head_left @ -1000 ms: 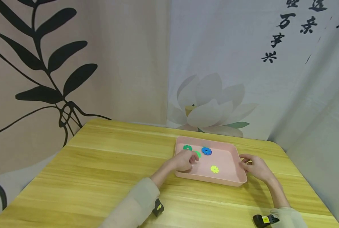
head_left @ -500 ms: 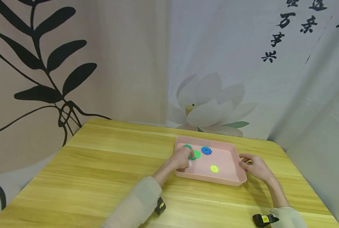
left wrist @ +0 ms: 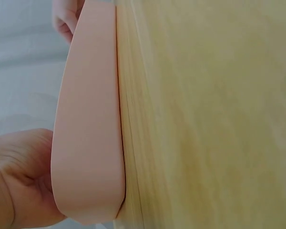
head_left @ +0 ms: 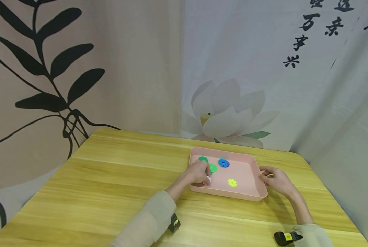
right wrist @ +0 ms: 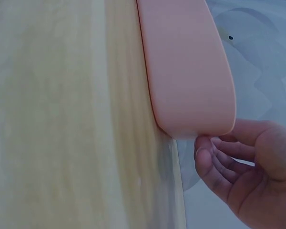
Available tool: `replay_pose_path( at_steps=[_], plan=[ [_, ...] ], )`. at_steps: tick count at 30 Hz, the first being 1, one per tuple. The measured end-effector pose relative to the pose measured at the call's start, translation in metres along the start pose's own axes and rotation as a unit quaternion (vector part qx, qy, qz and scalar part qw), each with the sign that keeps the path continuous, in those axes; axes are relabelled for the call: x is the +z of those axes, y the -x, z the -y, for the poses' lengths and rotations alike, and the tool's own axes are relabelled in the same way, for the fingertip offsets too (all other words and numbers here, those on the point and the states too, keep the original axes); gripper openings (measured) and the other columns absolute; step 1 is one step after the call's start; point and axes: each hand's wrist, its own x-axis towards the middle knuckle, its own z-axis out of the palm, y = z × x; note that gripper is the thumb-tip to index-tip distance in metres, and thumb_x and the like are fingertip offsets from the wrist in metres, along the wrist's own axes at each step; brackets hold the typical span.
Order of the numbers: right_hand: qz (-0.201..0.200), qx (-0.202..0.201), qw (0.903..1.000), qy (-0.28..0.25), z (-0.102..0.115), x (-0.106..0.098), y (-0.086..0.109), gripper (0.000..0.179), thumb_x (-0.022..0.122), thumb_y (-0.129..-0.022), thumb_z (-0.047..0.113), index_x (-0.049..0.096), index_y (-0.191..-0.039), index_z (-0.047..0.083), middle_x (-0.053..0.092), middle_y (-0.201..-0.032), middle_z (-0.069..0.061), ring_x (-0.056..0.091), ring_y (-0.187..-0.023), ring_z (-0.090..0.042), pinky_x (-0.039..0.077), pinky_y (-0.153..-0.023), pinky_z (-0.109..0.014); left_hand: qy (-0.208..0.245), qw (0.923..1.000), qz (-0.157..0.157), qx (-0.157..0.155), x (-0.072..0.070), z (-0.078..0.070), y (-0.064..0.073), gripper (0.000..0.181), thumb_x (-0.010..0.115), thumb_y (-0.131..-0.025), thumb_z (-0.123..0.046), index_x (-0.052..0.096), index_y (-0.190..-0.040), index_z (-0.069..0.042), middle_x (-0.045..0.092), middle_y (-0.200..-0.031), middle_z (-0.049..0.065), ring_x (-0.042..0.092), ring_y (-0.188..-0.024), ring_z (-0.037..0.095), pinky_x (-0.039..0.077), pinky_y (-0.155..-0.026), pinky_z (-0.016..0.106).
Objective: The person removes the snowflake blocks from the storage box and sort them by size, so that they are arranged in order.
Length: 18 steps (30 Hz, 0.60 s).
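Note:
In the head view my left hand (head_left: 197, 172) reaches over the near left corner of a pink tray (head_left: 245, 192), fingers curled down around a small white notched disc (head_left: 209, 178). That disc is mostly hidden by the fingers. Just beyond the fingertips lie a light green notched disc (head_left: 213, 167) and a darker green one (head_left: 203, 159). My right hand (head_left: 278, 180) pinches the tray's right wall, thumb outside and fingers at the rim. The right wrist view shows that hand (right wrist: 257, 171) at the end of the tray wall (right wrist: 190, 71). In the left wrist view the tray wall hides the left fingertips.
A blue notched disc (head_left: 223, 163) lies toward the tray's back, a yellow one (head_left: 232, 183) toward its front. The tray sits on a wooden table (head_left: 125, 178) near its far edge. A printed curtain (head_left: 147, 68) hangs behind.
My left hand's fingertips have shifted from the green discs toward the near side, down onto the white disc. The right hand stays at the tray's wall.

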Motion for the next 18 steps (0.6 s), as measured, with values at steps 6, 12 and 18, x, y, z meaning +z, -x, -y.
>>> replay_pose_path(
  at_steps=[6, 12, 18],
  plan=[
    [0.001, 0.004, 1.0000, -0.006, -0.001, 0.000, 0.000, 0.042, 0.061, -0.100, 0.009, 0.052, -0.133, -0.014, 0.063, -0.096, -0.013, 0.062, -0.074, -0.018, 0.055, -0.066, -0.033, -0.020, 0.9994, -0.008, 0.028, -0.001, -0.001, 0.000, 0.013, 0.083, -0.083, -0.009, 0.071, -0.080, -0.007, 0.057, -0.076, -0.002, 0.051, -0.075, 0.010, 0.043, -0.062, 0.020],
    [0.006, 0.008, 0.9998, -0.014, -0.003, 0.000, 0.000, 0.043, 0.061, -0.100, 0.010, 0.050, -0.134, -0.014, 0.062, -0.096, -0.013, 0.061, -0.072, -0.017, 0.055, -0.065, -0.033, 0.034, 0.9983, -0.021, 0.042, -0.006, -0.005, 0.005, 0.016, 0.081, -0.086, -0.009, 0.066, -0.081, -0.007, 0.056, -0.076, 0.000, 0.050, -0.070, 0.011, 0.041, -0.058, 0.019],
    [0.017, 0.015, 0.9993, -0.030, -0.005, -0.001, 0.000, 0.047, 0.062, -0.101, 0.012, 0.048, -0.137, -0.014, 0.063, -0.096, -0.013, 0.060, -0.074, -0.019, 0.055, -0.067, -0.033, 0.095, 0.9935, -0.030, 0.055, -0.013, -0.003, 0.007, 0.015, 0.074, -0.090, -0.001, 0.061, -0.084, -0.004, 0.056, -0.075, 0.001, 0.051, -0.063, 0.010, 0.041, -0.053, 0.018]
  ],
)
